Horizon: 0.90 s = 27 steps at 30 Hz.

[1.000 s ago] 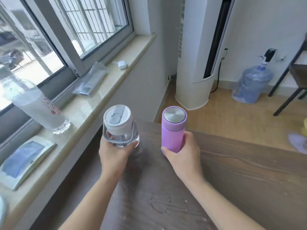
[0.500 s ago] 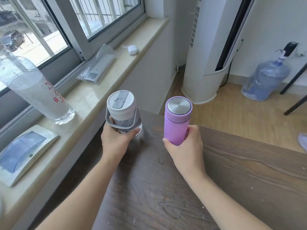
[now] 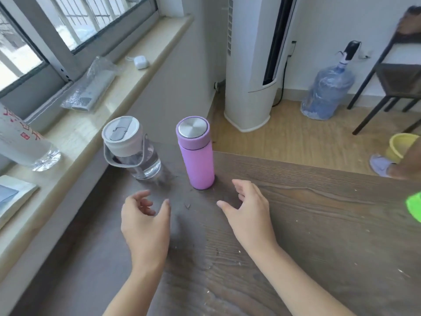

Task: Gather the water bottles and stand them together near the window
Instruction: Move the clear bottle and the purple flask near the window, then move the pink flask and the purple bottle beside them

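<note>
The dark wooden surface (image 3: 307,224) runs beside the windowsill (image 3: 75,133). Near its window-side corner the purple bottle (image 3: 197,156) and the clear bottle (image 3: 133,151) stand upright, close together but apart. Just short of them hover the right hand (image 3: 248,210) and left hand (image 3: 145,220), both empty, fingers loosely spread

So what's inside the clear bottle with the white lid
The clear bottle holds clear liquid, presumably water, filling its see-through lower body. The white lid and grey strap cover the upper part, so the level there cannot be seen. It stands on the table.
</note>
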Tool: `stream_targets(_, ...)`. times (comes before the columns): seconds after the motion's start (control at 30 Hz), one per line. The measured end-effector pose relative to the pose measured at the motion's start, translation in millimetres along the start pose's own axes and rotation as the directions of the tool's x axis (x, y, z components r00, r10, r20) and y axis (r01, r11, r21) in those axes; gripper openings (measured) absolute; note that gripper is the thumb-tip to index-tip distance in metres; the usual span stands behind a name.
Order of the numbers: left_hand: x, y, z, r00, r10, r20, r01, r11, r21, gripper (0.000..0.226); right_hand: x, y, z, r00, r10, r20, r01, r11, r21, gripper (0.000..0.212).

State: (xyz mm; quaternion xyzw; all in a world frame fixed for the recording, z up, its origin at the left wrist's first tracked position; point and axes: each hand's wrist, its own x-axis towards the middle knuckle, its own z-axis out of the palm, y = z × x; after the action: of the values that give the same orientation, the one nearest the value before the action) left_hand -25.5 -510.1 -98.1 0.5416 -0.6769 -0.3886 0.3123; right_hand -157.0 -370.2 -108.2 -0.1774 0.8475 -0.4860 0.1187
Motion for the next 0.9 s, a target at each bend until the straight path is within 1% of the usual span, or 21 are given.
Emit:
stream_targets(0.07, -34, 8, 4, 0.992, 0.026, 0.126, -0.029, 0.999, 0.021, 0.024, -15, 12, -31, 0.999, 0.019, -0.04, -0.019, 1.0, -0.002, 0.05)
stream_targets(0.13, -68, 17, 14, 0.964, 0.061, 0.258, -0.073, 0.997, 0.04, 0.021, -32, 27, -66, 0.994, 0.073, -0.083, -0.074, 0.997, -0.005, 0.041)
stream_targets(0.23, -122, 34, 40, 0.888, 0.071, 0.454, -0.104, 0.994, 0.046, 0.018, -63, 53, -126, 0.975, 0.185, -0.126, -0.185, 0.983, 0.011, 0.033)
stream_targets(0.3, -161, 48, 63, 0.826, 0.096, 0.556, -0.14, 0.989, 0.038, 0.02, -86, 73, -166, 0.958, 0.228, -0.176, -0.229, 0.973, 0.014, 0.03)
stream_targets(0.4, -220, 76, 100, 0.733, 0.164, 0.66, -0.213, 0.977, -0.006, 0.02, -119, 102, -222, 0.922, 0.31, -0.233, -0.309, 0.95, 0.041, 0.026)
stream_targets(0.5, -270, 107, 137, 0.653, 0.264, 0.709, -0.303, 0.95, -0.074, 0.019, -152, 130, -268, 0.882, 0.38, -0.28, -0.374, 0.924, 0.076, 0.021)
stream_targets(0.6, -314, 140, 173, 0.545, 0.356, 0.759, -0.434, 0.894, -0.108, 0.035, -179, 155, -307, 0.805, 0.469, -0.362, -0.476, 0.876, 0.077, 0.014)
stream_targets(0.67, -337, 156, 194, 0.461, 0.396, 0.794, -0.569, 0.819, -0.078, 0.048, -189, 168, -329, 0.737, 0.531, -0.418, -0.56, 0.826, 0.063, 0.018)
stream_targets(0.7, -347, 163, 204, 0.424, 0.402, 0.812, -0.662, 0.749, -0.025, 0.054, -193, 175, -339, 0.709, 0.551, -0.441, -0.591, 0.805, 0.056, 0.026)
stream_targets(0.73, -355, 169, 213, 0.399, 0.4, 0.825, -0.756, 0.652, 0.05, 0.058, -196, 181, -347, 0.692, 0.558, -0.458, -0.609, 0.792, 0.045, 0.036)
stream_targets(0.77, -360, 175, 220, 0.386, 0.393, 0.834, -0.829, 0.544, 0.128, 0.061, -197, 185, -352, 0.69, 0.549, -0.471, -0.609, 0.792, 0.031, 0.047)
stream_targets(0.8, -366, 180, 226, 0.377, 0.384, 0.843, -0.871, 0.456, 0.182, 0.063, -197, 190, -359, 0.698, 0.522, -0.49, -0.59, 0.807, 0.019, 0.059)
stream_targets(0.83, -371, 183, 232, 0.364, 0.365, 0.857, -0.892, 0.401, 0.208, 0.063, -196, 192, -364, 0.714, 0.48, -0.51, -0.554, 0.833, 0.009, 0.066)
stream_targets(0.9, -376, 188, 244, 0.336, 0.302, 0.892, -0.908, 0.354, 0.222, 0.06, -191, 196, -373, 0.747, 0.391, -0.538, -0.462, 0.887, 0.003, 0.069)
